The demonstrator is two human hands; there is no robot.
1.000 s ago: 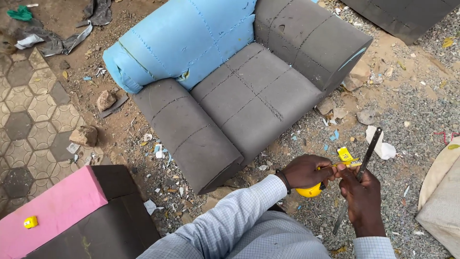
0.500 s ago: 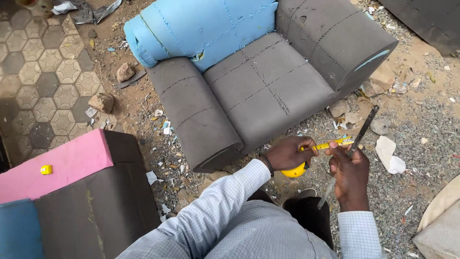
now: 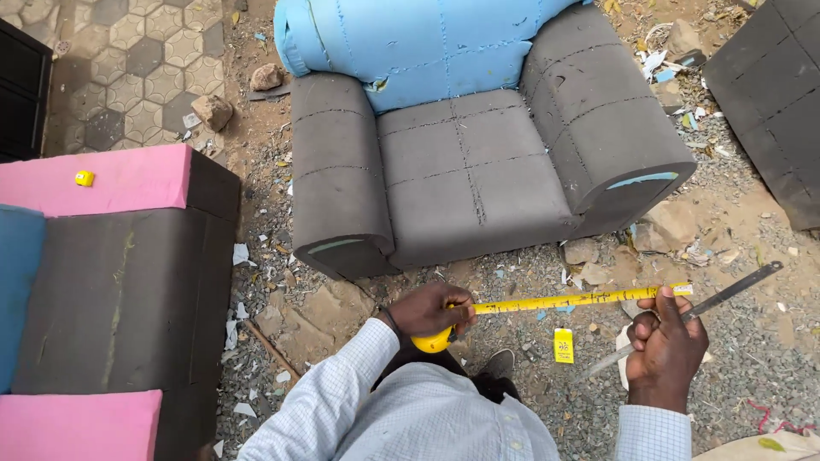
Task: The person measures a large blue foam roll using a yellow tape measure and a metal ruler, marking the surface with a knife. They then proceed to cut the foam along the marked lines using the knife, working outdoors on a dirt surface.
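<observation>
At far left I see a foam block [image 3: 120,290], dark grey with pink [image 3: 128,179] sections and a blue edge. A small yellow item [image 3: 84,177] lies on the upper pink section. Hexagonal paving [image 3: 137,68] runs behind it.

At centre stands a foam chair [image 3: 470,171]: grey seat and arms, blue back [image 3: 427,43]. Foam scraps and stones litter the ground in front of it.

Below the chair, my left hand [image 3: 427,309] is closed around a yellow tape case [image 3: 434,340], fingers wrapped over the top. The tape blade [image 3: 572,300] runs out of the case to the right, roughly level, above the gravel. A small yellow tag [image 3: 563,346] lies on the ground under the blade.

My right hand [image 3: 666,346] pinches the blade's free end between thumb and forefinger. The remaining fingers are curled around a thin metal strip [image 3: 726,297], which slants up to the right and projects down-left below the fist. I cannot tell whether it is a blade or a ruler.

At upper right lies another grey foam piece [image 3: 777,94].
</observation>
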